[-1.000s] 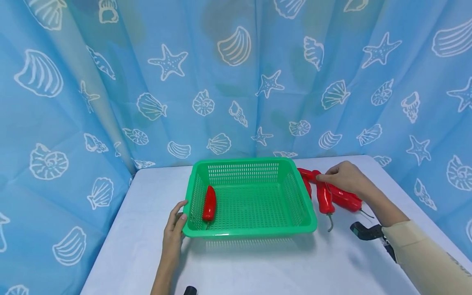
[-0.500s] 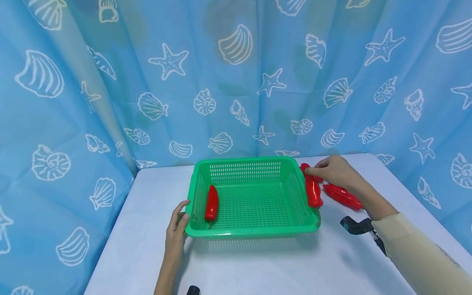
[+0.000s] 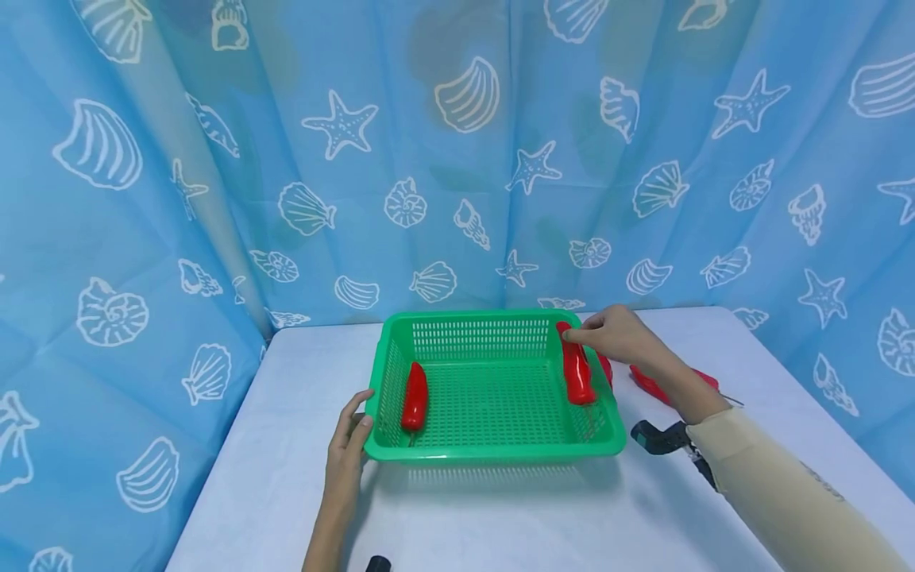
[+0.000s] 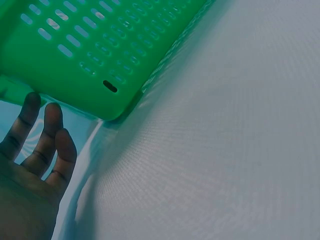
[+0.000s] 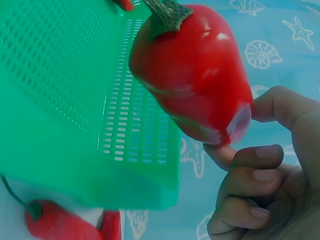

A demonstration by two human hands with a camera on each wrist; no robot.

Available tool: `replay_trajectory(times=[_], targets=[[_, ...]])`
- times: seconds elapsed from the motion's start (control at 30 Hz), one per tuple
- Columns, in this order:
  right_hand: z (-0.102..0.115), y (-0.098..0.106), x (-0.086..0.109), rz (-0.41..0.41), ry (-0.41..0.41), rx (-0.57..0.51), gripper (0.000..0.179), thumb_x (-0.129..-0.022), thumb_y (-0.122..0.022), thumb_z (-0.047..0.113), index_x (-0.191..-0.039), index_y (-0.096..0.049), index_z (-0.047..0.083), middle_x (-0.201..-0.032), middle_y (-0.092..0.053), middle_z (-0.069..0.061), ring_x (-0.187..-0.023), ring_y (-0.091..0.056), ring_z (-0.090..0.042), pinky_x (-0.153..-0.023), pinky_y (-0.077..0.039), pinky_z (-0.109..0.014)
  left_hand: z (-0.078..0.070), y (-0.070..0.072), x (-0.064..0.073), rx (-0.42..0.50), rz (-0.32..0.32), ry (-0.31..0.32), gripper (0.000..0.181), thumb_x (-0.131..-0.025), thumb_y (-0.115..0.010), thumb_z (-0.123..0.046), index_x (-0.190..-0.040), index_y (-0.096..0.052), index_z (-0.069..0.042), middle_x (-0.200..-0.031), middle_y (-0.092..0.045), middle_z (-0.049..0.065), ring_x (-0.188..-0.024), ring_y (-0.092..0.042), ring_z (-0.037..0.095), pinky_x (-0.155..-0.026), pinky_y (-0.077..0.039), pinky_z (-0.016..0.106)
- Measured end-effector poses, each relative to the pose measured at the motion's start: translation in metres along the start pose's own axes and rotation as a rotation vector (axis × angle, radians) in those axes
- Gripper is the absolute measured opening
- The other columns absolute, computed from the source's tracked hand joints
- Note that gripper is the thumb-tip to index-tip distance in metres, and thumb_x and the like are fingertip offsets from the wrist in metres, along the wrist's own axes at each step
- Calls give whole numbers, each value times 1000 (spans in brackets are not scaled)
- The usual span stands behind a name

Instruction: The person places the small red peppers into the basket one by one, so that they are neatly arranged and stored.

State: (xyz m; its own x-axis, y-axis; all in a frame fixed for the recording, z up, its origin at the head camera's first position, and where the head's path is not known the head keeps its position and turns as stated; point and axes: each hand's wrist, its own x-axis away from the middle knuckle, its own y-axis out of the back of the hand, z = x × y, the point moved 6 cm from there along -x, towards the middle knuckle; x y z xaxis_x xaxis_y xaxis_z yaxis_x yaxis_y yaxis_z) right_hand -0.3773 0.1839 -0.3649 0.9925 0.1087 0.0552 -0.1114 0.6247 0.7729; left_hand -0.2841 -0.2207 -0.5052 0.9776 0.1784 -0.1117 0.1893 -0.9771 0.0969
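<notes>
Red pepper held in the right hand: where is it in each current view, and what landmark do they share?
Head: right of centre, the held pepper shows over the right end of the green basket, pinched by the right hand.
Left wrist: not in it.
Right wrist: upper middle, stem toward the top edge.
Shared landmark: green basket.

No readable words, small dark lettering (image 3: 822, 481) on the beige right sleeve (image 3: 789, 499), too blurred to read

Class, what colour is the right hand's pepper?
The pepper is glossy red; it shows best in the right wrist view.
</notes>
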Motion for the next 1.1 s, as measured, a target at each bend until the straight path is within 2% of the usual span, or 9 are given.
replay_trajectory(times=[0.17,0.3,0.73,1.03,1.1], targets=[[5,-11,-6,5,19,-12,44,-91,-70,43,-73,-66,3,-57,-35,1,-52,-34,-17,-51,-31,-31,3,-1,0,19,13,11,42,-103,-50,-48,-144,-50,-36,-120,-54,10,-101,-57,29,-79,-52,33],[10,-19,-11,11,38,-16,46,-91,-70,42,-63,-60,6,-54,-33,3,-50,-30,-16,-50,-29,-31,4,-2,1,9,14,4,42,-103,-50,-47,-144,-50,-37,-119,-55,10,-98,-57,28,-78,-52,32],[37,-44,-25,81,72,-72,46,-91,-69,39,-55,-58,13,-51,-33,2,-49,-31,-15,-50,-31,-32,0,2,0,9,-7,-18,40,-103,-51,-46,-143,-50,-39,-118,-56,8,-96,-59,28,-77,-53,31],[43,-59,-36,97,53,-89,35,-92,-70,39,-71,-75,11,-53,-43,5,-62,-50,-18,-60,-45,-33,-1,2,-1,27,-2,-35,39,-104,-51,-45,-142,-51,-38,-117,-56,7,-95,-59,28,-75,-53,32],[43,-63,-38,100,52,-80,37,-91,-70,40,-68,-72,11,-52,-43,4,-62,-51,-19,-58,-44,-33,-1,2,-1,29,-1,-38,39,-104,-51,-44,-142,-51,-39,-116,-56,6,-94,-58,28,-75,-52,32]])
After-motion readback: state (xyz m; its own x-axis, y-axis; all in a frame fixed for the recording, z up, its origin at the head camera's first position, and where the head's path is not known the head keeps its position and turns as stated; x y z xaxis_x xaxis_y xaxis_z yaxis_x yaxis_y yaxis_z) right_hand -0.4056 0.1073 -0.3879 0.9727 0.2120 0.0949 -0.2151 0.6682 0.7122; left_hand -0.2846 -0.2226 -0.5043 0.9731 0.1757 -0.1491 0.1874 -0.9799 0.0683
